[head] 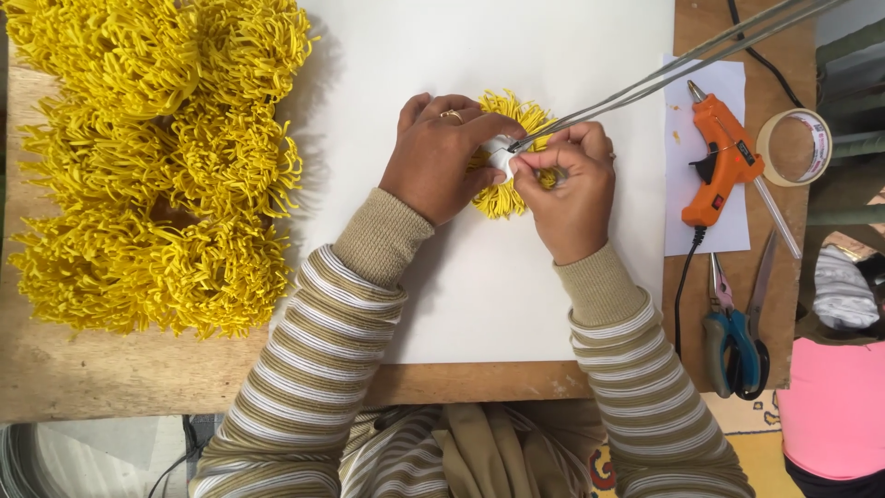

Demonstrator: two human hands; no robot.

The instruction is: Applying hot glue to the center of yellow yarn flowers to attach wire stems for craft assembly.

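Head cam has both hands, left hand (433, 157) and right hand (572, 189), pinching white tape (501, 155) round the yellow fringed flower (509, 198) where the wire stems (664, 72) join, looks mid-wrap, next needs a snug turn

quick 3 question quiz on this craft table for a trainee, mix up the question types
1. True or false: the orange glue gun is in the right hand.
2. Multiple choice: the pile of finished yellow flowers lies A) at the left of the table, B) at the right, C) on the person's lap.
3. Fill in: both hands pinch a white wrap where thin grey ___ meet the yellow flower.

Key
1. False; it lies on a white sheet at the right, above the blue-handled pliers.
2. A
3. wires; the left hand presses from the other side.
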